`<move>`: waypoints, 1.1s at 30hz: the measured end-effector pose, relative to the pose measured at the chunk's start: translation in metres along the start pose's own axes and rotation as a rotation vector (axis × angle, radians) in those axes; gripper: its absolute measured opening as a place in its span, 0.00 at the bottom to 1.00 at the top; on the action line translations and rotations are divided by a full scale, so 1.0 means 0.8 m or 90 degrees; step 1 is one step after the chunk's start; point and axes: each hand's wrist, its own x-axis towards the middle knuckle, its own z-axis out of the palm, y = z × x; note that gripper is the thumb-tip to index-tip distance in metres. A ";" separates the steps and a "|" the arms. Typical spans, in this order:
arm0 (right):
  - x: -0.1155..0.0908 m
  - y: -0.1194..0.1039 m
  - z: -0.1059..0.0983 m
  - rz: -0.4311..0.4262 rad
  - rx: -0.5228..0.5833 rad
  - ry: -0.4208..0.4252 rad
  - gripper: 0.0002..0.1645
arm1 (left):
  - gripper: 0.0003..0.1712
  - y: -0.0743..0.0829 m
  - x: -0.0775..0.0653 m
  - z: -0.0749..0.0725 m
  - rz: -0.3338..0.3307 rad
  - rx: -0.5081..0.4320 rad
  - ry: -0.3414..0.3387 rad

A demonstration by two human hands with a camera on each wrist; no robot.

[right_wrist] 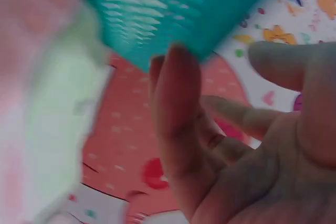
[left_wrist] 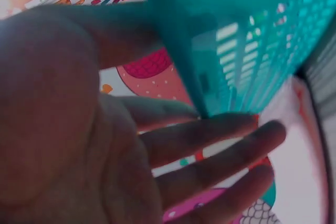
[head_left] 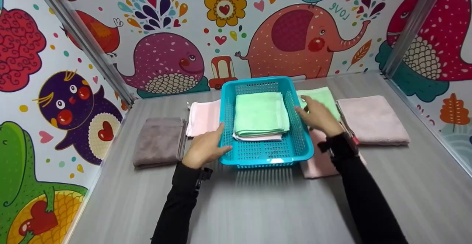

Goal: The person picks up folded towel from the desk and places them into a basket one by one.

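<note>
A turquoise plastic basket [head_left: 263, 151] with perforated walls sits on the table. In it lie a folded light green towel [head_left: 258, 111] and a pale cloth [head_left: 258, 138] beneath. My left hand [head_left: 204, 146] is at the basket's left rim; in the left wrist view its fingers [left_wrist: 210, 169] are fairly straight beside the outer wall, and the thumb reaches toward the rim. My right hand [head_left: 320, 117] is by the right rim with fingers spread. In the right wrist view a fingertip [right_wrist: 181, 66] overlaps the blurred basket [right_wrist: 142, 19]; contact cannot be told.
Left of the basket lie a folded pink towel [head_left: 204, 117] and a grey-brown towel [head_left: 158, 140]. On its right are a green towel [head_left: 324, 96], a large pale pink towel [head_left: 376, 120] and another pink towel [head_left: 319, 163], partly under my right arm. A patterned wall [head_left: 228, 15] stands behind.
</note>
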 end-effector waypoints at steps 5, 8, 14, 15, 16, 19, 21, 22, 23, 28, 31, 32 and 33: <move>0.002 0.018 0.025 0.057 0.151 -0.066 0.42 | 0.51 0.003 0.005 0.002 -0.001 0.020 0.006; 0.003 0.019 0.030 0.065 0.213 -0.069 0.40 | 0.51 0.002 0.006 0.003 0.001 0.015 0.012; 0.005 0.019 0.033 0.059 0.233 -0.066 0.38 | 0.50 0.000 0.007 0.003 0.002 -0.010 0.011; 0.005 0.019 0.034 0.057 0.234 -0.067 0.37 | 0.50 -0.001 0.007 0.004 0.002 -0.015 0.011; 0.005 0.018 0.034 0.056 0.234 -0.067 0.37 | 0.50 -0.002 0.007 0.004 0.003 -0.019 0.009; 0.007 0.019 0.036 0.053 0.235 -0.066 0.37 | 0.50 -0.004 0.006 0.004 0.007 -0.030 0.006; 0.007 0.019 0.037 0.051 0.234 -0.064 0.37 | 0.49 -0.006 0.006 0.003 0.012 -0.041 0.003; 0.007 0.019 0.037 0.051 0.234 -0.063 0.37 | 0.49 -0.007 0.005 0.002 0.016 -0.048 0.000; 0.007 0.019 0.037 0.049 0.233 -0.063 0.37 | 0.48 -0.009 0.005 0.001 0.021 -0.057 -0.001; 0.007 0.019 0.038 0.045 0.221 -0.060 0.37 | 0.43 -0.029 0.002 -0.011 0.026 -0.114 -0.002; 0.007 0.019 0.038 0.052 0.211 -0.057 0.37 | 0.39 -0.050 0.008 -0.013 0.012 -0.126 0.037; 0.007 0.019 0.037 0.056 0.209 -0.056 0.37 | 0.37 -0.058 0.012 -0.011 0.011 -0.119 0.059; 0.008 0.020 0.037 0.060 0.206 -0.054 0.37 | 0.36 -0.066 0.018 -0.007 0.010 -0.109 0.080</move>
